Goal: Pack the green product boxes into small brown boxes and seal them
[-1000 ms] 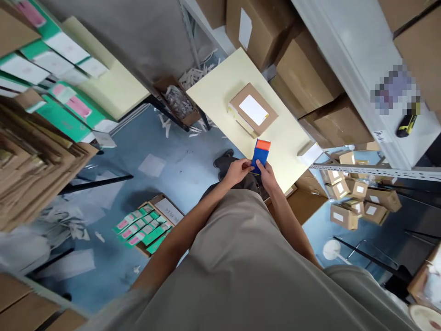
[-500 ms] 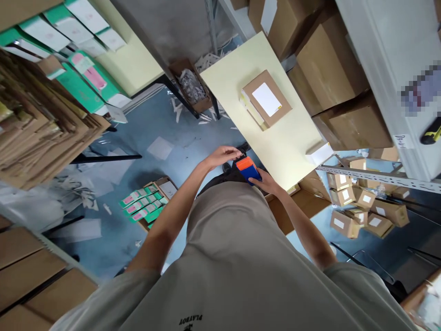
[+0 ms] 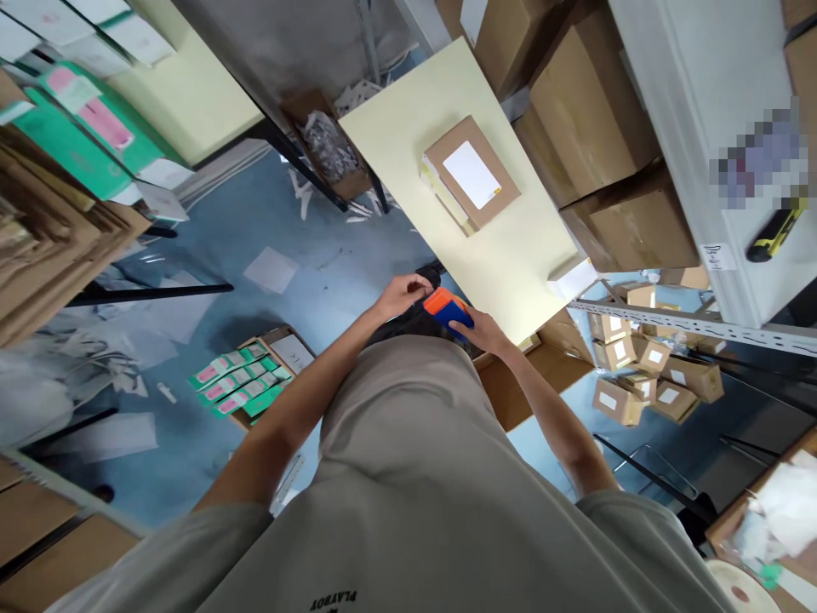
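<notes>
A small blue-and-orange box point(image 3: 452, 313) is gripped in my right hand point(image 3: 486, 330), with the thumb across its blue side and its orange end turned to the upper left. My left hand point(image 3: 401, 296) hovers beside that orange end with its fingers drawn together. Whatever its fingertips may hold is too small to make out. Beyond both hands, a sealed brown carton point(image 3: 450, 157) with a white label lies on the pale yellow table point(image 3: 511, 289).
A white box point(image 3: 573, 279) sits at the table's right corner. Below stands an open carton point(image 3: 536, 383). On the floor at left is a tray of green boxes point(image 3: 242, 379). Shelving point(image 3: 689, 170) with a utility knife point(image 3: 777, 228) rises at right. Labelled parcels point(image 3: 651, 353) are piled beyond.
The blue-and-orange box has been lowered toward my body and tipped over to the left. My left hand has moved off its lower part to its orange end. The right hand keeps its hold.
</notes>
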`<state>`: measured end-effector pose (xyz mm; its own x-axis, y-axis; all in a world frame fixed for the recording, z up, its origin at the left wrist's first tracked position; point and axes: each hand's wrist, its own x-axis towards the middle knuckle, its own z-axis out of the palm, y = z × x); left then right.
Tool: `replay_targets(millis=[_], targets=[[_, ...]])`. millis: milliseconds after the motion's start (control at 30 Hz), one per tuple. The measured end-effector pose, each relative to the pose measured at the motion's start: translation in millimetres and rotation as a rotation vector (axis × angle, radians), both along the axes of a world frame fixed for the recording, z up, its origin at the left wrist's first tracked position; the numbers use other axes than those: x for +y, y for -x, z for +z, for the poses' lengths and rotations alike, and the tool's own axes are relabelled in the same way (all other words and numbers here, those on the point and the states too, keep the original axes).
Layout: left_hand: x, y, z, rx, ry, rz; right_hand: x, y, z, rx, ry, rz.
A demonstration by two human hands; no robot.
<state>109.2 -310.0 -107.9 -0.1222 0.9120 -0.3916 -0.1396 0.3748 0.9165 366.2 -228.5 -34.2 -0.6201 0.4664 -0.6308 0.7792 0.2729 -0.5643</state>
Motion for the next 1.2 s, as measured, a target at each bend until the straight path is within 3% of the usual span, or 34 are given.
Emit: replay_targets(millis=[133,267,500,767,967,1200], targets=[[9,1,-16.4,0.029,-0.062,0.125,13,-23,13.8,-0.128,-0.051,0.096],[44,23,-35.3,0.100,-0.084,0.247,28,-46,20.0,-0.301,-0.133,0.088],[125,32,-65.4,0.133,-0.204,0.267,55,-33,-15.0,-0.466,-0.418,-0.039],[167,21,-93.9,0.129,-0.174,0.325,76,-22,-41.7,-0.550,-0.432,-0.086],[189,10,-97.3,0.185,-0.090,0.415,82,-14,-54.2,-0.546,-0.437,-0.117],[191,-8,-75.2,0.185,-0.011,0.566,83,-7,-59.1,-0.507,-0.424,-0.164]])
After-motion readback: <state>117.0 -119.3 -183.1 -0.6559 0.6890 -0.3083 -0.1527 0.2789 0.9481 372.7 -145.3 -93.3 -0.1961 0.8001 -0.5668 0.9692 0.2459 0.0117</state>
